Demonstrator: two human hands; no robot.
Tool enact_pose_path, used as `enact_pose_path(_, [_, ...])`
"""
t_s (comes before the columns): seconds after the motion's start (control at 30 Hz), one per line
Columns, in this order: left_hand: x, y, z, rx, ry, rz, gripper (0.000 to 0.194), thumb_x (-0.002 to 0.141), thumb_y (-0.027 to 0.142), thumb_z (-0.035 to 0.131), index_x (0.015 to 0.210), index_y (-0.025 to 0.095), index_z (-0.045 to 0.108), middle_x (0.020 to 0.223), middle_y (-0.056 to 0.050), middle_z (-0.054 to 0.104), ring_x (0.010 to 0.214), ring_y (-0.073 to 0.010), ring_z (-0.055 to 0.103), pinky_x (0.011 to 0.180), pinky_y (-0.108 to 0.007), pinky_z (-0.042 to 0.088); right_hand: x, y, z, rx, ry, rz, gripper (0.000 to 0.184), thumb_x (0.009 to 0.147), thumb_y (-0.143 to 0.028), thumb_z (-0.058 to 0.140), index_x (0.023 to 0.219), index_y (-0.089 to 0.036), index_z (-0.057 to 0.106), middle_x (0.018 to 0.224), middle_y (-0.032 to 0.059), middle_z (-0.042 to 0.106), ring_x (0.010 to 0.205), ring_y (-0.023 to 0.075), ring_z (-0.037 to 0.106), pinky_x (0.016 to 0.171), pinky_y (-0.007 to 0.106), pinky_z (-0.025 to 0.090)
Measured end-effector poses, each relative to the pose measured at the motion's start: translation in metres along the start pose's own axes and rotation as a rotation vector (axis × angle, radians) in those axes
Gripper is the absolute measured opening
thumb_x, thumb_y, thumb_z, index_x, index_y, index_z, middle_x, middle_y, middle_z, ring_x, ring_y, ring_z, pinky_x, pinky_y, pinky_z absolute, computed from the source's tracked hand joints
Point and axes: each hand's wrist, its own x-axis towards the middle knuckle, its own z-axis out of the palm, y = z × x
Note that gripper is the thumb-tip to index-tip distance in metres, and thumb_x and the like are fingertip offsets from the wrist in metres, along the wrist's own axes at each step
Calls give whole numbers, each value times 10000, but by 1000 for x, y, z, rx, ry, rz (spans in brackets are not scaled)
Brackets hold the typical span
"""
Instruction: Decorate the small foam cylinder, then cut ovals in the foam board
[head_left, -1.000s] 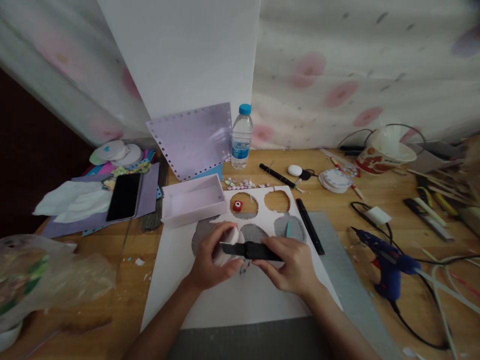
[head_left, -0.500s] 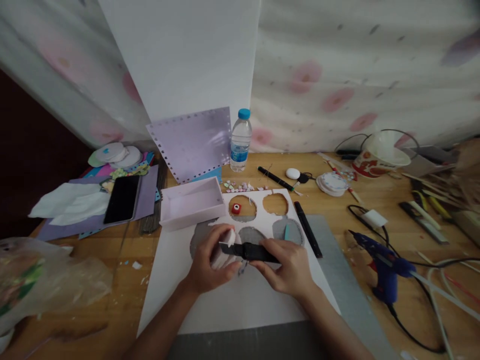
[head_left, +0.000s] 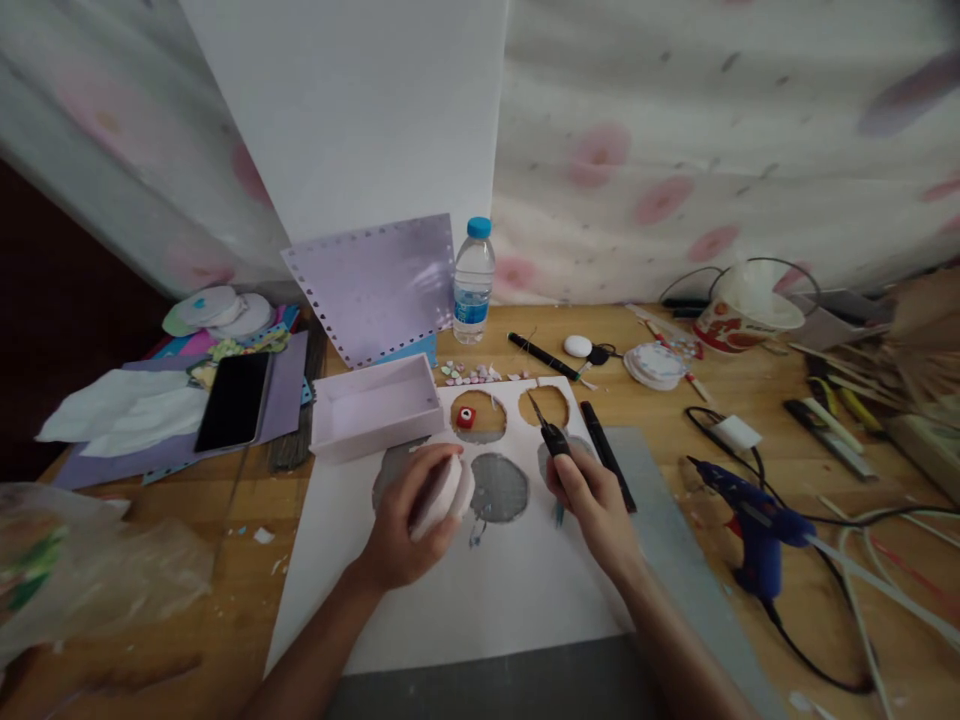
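Observation:
My left hand [head_left: 401, 525] is closed around a stack of white foam discs [head_left: 442, 492], held edge-up above a white foam sheet [head_left: 465, 590] with round holes cut in it. My right hand [head_left: 589, 500] grips a black craft knife [head_left: 550, 432] whose blade points away from me, over the sheet's far right holes. A small red object [head_left: 466, 416] lies in the far left hole. A black marker [head_left: 607, 455] lies just right of the knife.
A shallow white tray [head_left: 371, 408], a water bottle [head_left: 472, 282], a phone [head_left: 234, 400] on purple sheets, and a blue glue gun [head_left: 757, 520] with cables surround the sheet on the wooden table [head_left: 247, 560]. A grey cutting mat [head_left: 675, 560] lies underneath. Tools clutter the right side.
The knife left the disc stack: my right hand swung it from lying across the discs to pointing away, to the right. My left hand kept the discs.

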Motion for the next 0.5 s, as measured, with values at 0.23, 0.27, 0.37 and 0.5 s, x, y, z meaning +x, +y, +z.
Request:
enact_pose_path(0.23, [0,7,9,236,-192,154,735,764,255,625,1420,213,297,1401,-155,387,1298,-333,375,1077,-508,323,-11,-15,34,216,-180,174,349,743,-502,668,853,-178,602,692,-9,565,570,117,479,501,231,415])
enact_pose_path(0.27, [0,8,9,267,-203,160,741,765,266,635,1419,215,291,1397,-154,384,1298,-334,371,1077,-511,319,-12,-16,37,219,-189,170,341,724,-472,690,882,-178,619,743,4,597,601,124,503,532,240,438])
enact_pose_path(0.37, [0,8,8,291,-218,172,808,750,377,685,1429,219,276,1407,-157,370,1301,-349,358,1083,-522,302,-14,-15,39,237,-154,210,327,710,-401,705,942,-181,637,834,27,639,608,127,521,555,261,463])
enact_pose_path(0.5, [-2,0,3,193,-28,62,789,770,457,678,1429,243,300,1436,-152,347,1324,-356,337,1097,-537,267,-10,-9,29,259,-143,212,303,743,-373,682,976,-180,662,748,11,614,561,117,479,523,262,449])
